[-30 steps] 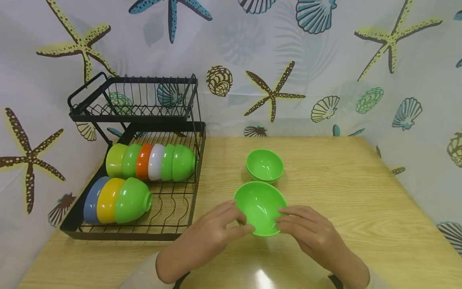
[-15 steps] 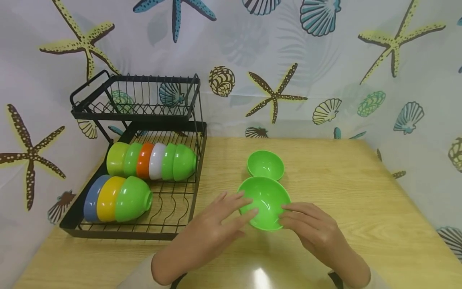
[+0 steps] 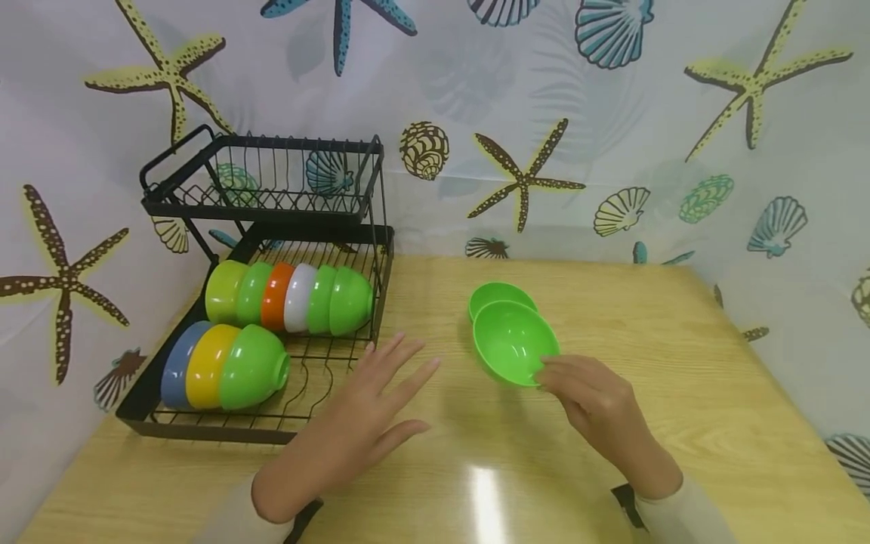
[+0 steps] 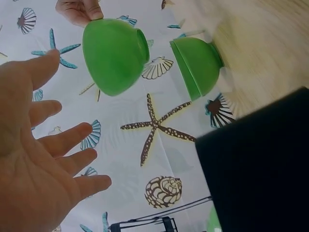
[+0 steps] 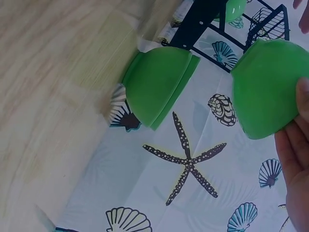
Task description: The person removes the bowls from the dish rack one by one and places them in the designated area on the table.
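My right hand (image 3: 590,397) pinches the right rim of a green bowl (image 3: 513,344), which hangs tilted above the table. In the right wrist view the thumb lies on the outside of this bowl (image 5: 270,92). Behind it, two nested green bowls (image 3: 499,291) stand on the table, partly hidden in the head view; their doubled rims show in the left wrist view, where the nested bowls (image 4: 197,65) sit apart from the held one. My left hand (image 3: 360,415) is spread with straight fingers, holding nothing, between the dish rack and the held bowl.
A black two-tier dish rack (image 3: 254,434) stands at the left. Its lower tier bears a back row of several bowls, including an orange bowl (image 3: 276,297), and a front row with a yellow bowl (image 3: 209,366). A patterned cloth (image 3: 421,75) hangs behind the wooden table (image 3: 646,317).
My left hand has let go of the green bowl and drawn away to the left, its fingers spreading. The right hand has lifted the bowl up and away, towards the nested bowls.
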`<state>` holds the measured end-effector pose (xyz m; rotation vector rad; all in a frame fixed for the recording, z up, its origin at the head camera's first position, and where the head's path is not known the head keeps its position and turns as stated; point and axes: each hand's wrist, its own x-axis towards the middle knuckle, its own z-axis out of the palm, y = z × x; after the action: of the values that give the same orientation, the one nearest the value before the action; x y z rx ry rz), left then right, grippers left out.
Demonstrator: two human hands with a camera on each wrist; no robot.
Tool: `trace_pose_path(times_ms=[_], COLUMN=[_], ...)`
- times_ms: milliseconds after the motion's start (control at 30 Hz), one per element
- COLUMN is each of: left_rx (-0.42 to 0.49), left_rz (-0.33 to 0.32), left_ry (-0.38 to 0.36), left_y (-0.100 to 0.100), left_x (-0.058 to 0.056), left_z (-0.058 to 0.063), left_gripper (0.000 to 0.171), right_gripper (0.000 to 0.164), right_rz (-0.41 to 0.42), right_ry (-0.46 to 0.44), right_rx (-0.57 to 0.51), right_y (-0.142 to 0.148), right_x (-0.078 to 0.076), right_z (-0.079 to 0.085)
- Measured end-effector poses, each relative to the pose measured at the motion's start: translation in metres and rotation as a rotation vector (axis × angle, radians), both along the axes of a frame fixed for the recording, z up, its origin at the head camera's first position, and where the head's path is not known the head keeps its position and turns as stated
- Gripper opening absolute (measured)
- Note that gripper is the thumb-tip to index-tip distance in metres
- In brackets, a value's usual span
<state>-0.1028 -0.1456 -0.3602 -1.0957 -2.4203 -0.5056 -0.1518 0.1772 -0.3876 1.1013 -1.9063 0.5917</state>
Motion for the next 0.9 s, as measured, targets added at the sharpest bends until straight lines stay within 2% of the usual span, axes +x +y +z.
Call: trace_pose_path(times_ms=[133,300,433,467,567,667,900], left_rx=[-0.001,-0.008,-0.047,-0.064,-0.097,-0.119,-0.124], left_rz=[0.013,0.02,0.048,0.065,0.109,0.139,0.154], left_ry=[-0.033,-0.016,-0.044,-0.054,-0.081,-0.104,-0.16], left_y=[-0.006,-0.01,-0.013,-0.014,-0.018,-0.021,-0.023], left_x=[0.001,0.0,-0.002,-0.003,-0.004,-0.005,-0.005], left_z=[-0.003,-0.006,-0.006,-0.005,-0.004,-0.004,-0.003], left_gripper=[0.071,0.077,0.081,0.082,0.085,0.087,0.082], right_gripper=[0.035,0.036,0.007,0.005,0.022,0.023,0.019], right_rz=[-0.035,-0.076,-0.111,-0.118,-0.141,-0.163,-0.195], right_ry=[-0.021,-0.076,-0.137,-0.148,-0.185,-0.208,-0.286], right_rx=[-0.008,-0.022,-0.015,-0.014,-0.006,0.001,0.035], right_y=[0.003,0.005,0.006,0.006,0.004,0.002,-0.003], right_x=[-0.008,-0.02,-0.031,-0.034,-0.042,-0.05,-0.064], right_z=[-0.002,0.0,0.001,0.001,0.0,-0.003,-0.009])
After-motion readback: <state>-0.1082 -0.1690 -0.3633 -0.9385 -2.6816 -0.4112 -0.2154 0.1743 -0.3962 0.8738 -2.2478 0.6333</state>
